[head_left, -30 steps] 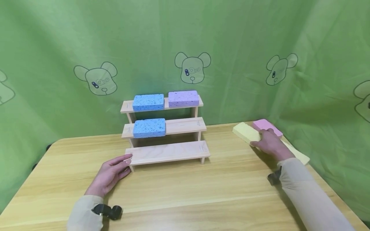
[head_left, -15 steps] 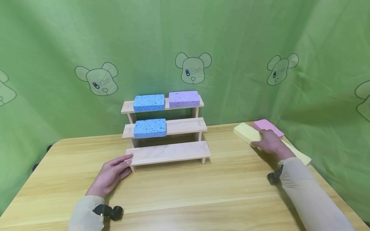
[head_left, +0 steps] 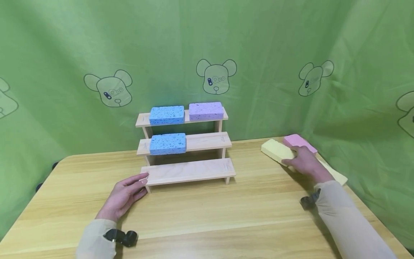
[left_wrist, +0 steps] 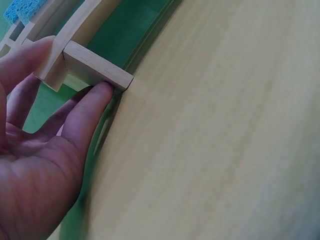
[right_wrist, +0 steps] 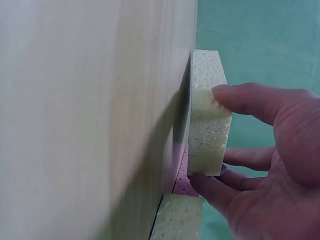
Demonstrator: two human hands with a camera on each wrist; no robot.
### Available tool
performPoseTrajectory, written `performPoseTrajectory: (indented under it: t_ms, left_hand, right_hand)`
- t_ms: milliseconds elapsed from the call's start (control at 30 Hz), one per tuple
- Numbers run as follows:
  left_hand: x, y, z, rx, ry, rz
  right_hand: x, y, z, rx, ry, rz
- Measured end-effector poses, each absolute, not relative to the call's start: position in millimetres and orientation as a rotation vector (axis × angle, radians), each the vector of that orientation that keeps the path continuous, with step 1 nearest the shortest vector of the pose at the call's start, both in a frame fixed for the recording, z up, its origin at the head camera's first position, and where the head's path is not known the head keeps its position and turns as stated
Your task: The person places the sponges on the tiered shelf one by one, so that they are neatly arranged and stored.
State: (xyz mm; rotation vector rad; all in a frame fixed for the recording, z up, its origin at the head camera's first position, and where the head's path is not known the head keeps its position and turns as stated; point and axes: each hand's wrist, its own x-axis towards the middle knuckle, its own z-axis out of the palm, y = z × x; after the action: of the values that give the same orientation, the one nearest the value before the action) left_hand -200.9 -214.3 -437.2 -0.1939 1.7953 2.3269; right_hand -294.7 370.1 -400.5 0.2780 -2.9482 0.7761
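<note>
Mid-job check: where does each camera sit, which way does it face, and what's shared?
Head: worn on the head, facing forward and down at table, shelf and curtain; left hand, right hand and both sleeves show.
Left wrist: on that wrist, facing the shelf end this hand touches; only this hand shows.
Right wrist: on that wrist, facing the yellow sponge this hand pinches; only this hand shows.
Shared: head and left wrist both show the shelf; head and right wrist, that sponge and the pink sponge.
</note>
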Motion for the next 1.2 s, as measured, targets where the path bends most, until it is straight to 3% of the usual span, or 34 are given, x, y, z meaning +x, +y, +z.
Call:
performPoseTrajectory:
  t_ms: [1200]
  left_hand:
    - [-199.4,-213.5,-435.3,-0.206,1.794,2.322]
  right_hand:
    - [-269.2,359.4,-381.7,0.509,-2.815,1.093]
